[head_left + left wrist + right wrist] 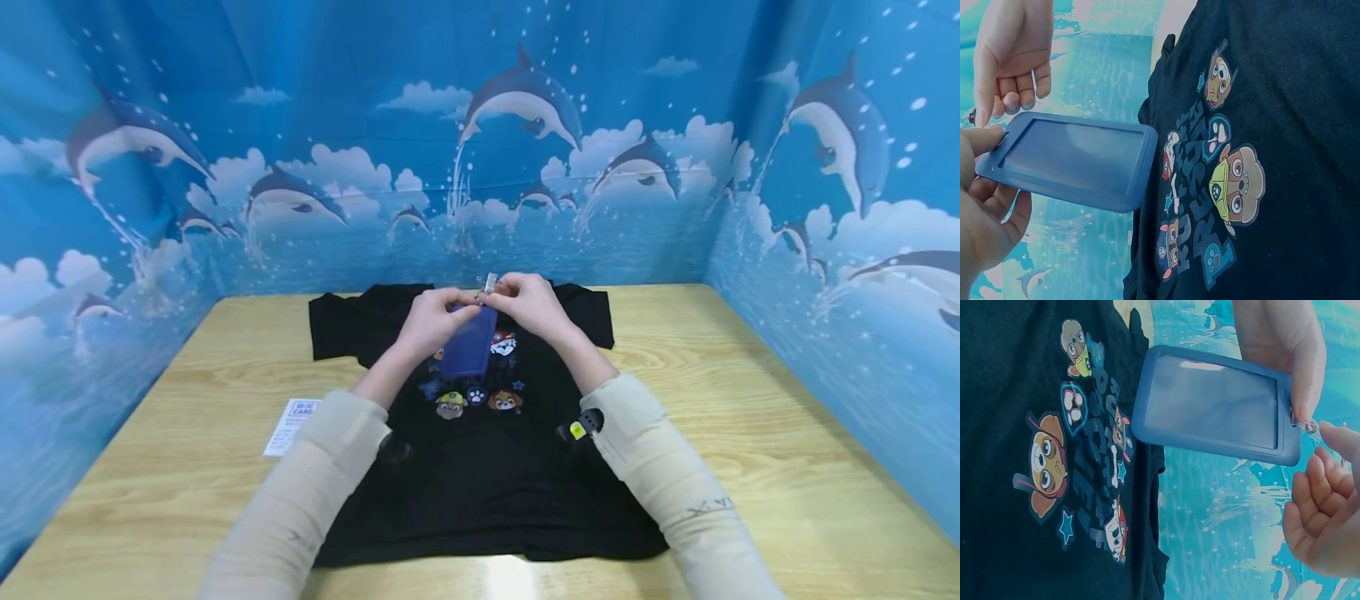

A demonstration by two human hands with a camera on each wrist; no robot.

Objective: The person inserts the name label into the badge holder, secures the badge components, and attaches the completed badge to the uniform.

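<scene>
A blue badge holder (470, 350) with a clear window hangs tilted over the printed chest of a black T-shirt (480, 492). Thumb and fingers of my left hand (433, 321) pinch its slotted end, as the left wrist view also shows. Close beside it, my right hand (531, 304) pinches a small badge clip (491, 283) with a clear strap. In the right wrist view the strap's metal snap (1311, 427) sits at the holder's slot, between the two thumbs. The other fingers of my right hand are curled inward.
The T-shirt lies spread on a wooden table (750, 417), sleeves toward the back. A white printed card (288, 427) lies left of it, partly behind my left sleeve. A dolphin-patterned curtain (337, 100) encloses the table's back and sides.
</scene>
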